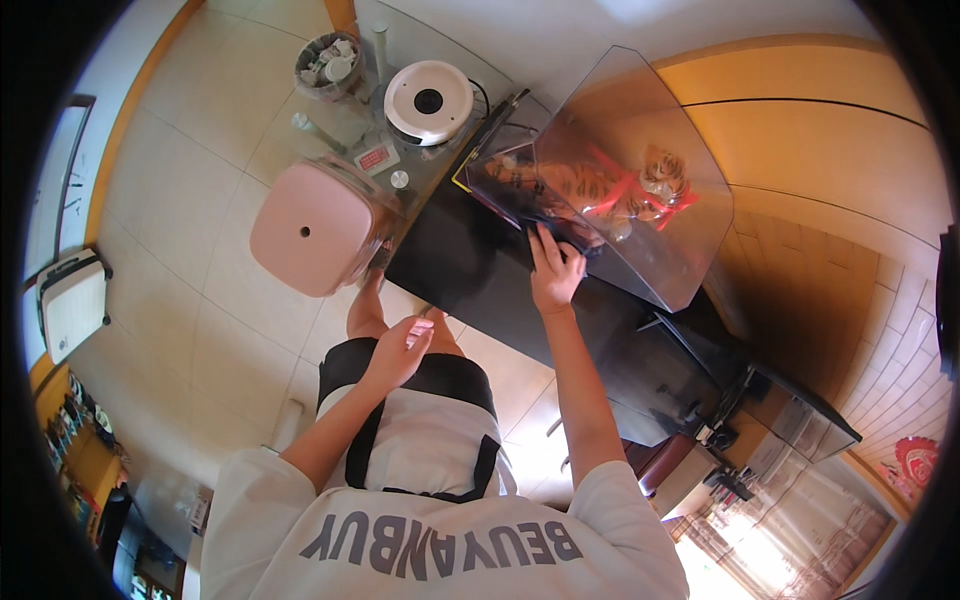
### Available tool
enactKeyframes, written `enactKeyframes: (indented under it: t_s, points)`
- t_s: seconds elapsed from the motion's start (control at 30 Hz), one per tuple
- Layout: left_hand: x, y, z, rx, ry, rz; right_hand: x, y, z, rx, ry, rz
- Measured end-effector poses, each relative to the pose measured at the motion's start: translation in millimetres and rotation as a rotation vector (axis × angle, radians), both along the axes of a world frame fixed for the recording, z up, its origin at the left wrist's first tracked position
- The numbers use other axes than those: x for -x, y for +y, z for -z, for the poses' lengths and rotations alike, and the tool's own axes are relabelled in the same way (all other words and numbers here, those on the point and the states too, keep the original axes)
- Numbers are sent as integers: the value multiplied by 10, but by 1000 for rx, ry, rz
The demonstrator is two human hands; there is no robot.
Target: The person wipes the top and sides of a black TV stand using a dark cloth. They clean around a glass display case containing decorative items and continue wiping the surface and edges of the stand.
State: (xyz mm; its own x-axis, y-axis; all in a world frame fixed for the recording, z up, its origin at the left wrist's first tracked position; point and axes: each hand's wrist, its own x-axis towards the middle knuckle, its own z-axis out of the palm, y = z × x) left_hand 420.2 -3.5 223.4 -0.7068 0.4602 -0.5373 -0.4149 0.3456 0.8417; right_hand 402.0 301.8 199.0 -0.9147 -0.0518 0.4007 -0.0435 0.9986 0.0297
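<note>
My right hand [556,271] presses a dark cloth [574,234] at the near lower edge of a clear display case [660,262]. Inside the case is a tiger figure [581,187], orange with dark stripes and a red ribbon. Case and cloth are on a black cabinet top [487,259] with a glossy surface. Held in front of my body over the dark shorts, my left hand [401,351] has its fingers curled in, and nothing shows in it.
Left of the cabinet stand a pink-topped stool [307,225] and a glass table with a round white appliance [429,101]. Behind them is a lined waste bin [328,64]. A dark flat screen [694,349] stands farther right on the cabinet. A white suitcase [73,304] leans at far left.
</note>
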Motion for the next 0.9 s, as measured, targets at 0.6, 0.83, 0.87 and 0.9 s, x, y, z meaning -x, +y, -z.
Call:
enactKeyframes:
  t_s: [0.6, 0.83, 0.87, 0.9]
  points:
    - [22, -418, 278, 15, -20, -72, 585, -473, 473, -260, -454, -106]
    - [47, -557, 327, 41, -47, -107, 551, -598, -192, -46, -178, 7]
    - [48, -551, 327, 36, -51, -108, 538, -593, -333, 17, -11, 37]
    - [39, -552, 335, 33, -72, -111, 518, -608, -550, 65, 35, 81]
